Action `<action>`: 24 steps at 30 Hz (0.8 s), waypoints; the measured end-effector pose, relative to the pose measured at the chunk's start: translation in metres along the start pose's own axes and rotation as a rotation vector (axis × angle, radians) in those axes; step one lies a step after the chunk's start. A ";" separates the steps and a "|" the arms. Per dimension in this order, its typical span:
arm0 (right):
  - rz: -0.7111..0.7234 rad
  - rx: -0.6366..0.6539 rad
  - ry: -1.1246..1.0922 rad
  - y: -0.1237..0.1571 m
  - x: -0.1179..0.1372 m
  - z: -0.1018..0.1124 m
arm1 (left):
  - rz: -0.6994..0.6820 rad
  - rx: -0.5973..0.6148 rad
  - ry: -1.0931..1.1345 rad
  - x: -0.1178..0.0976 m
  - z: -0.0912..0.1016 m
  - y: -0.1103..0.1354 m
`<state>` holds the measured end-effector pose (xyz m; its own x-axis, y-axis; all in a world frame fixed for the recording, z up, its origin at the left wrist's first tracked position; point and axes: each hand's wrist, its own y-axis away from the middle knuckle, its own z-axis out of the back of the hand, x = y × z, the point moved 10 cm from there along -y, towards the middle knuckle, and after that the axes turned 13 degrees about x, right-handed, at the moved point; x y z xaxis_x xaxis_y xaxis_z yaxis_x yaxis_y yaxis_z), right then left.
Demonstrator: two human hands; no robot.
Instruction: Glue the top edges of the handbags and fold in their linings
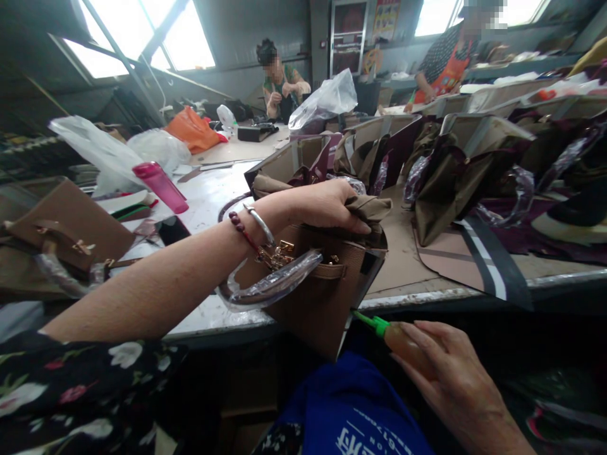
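Note:
My left hand (327, 205) is closed on the olive fabric lining at the top of a brown handbag (308, 309). The handbag tilts over the table's front edge. It has gold fittings and a handle (279, 284) wrapped in clear plastic. My right hand (446, 366) grips a squeeze bottle (410, 344) of amber liquid with a green cap and thin nozzle. The nozzle's tip is at the side edge of the bag's panel; whether it touches I cannot tell. My left forearm crosses above the bag, so part of the bag is hidden.
More unfinished bags (474, 151) stand at the right, and another brown bag (71, 227) is at the left. A pink bottle (161, 186), a phone (171, 230) and plastic bags lie on the white table (208, 189). Two people are at work farther back.

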<state>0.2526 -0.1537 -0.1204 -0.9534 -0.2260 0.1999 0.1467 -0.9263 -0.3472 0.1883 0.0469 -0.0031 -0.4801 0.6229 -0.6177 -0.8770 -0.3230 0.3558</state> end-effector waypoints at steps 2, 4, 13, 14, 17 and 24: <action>-0.015 0.026 -0.025 0.003 -0.003 -0.006 | -0.007 0.003 -0.002 -0.001 0.000 0.000; -0.026 0.049 -0.048 0.004 -0.006 -0.010 | -0.010 0.007 0.002 -0.001 -0.001 0.001; -0.072 -0.083 0.001 -0.004 -0.004 0.026 | 0.040 -0.014 0.020 -0.001 0.000 0.003; -0.075 -0.094 0.001 -0.004 -0.003 0.029 | 0.039 -0.015 0.021 -0.001 0.000 0.003; -0.108 -0.121 -0.005 -0.003 -0.004 0.036 | 0.031 -0.019 0.020 -0.001 0.000 0.004; -0.098 -0.073 0.001 0.000 -0.006 0.018 | 0.021 -0.007 -0.005 -0.001 -0.001 0.003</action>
<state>0.2630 -0.1578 -0.1051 -0.9624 -0.1354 0.2355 0.0334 -0.9194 -0.3919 0.1864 0.0447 -0.0020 -0.4983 0.6197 -0.6064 -0.8668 -0.3407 0.3641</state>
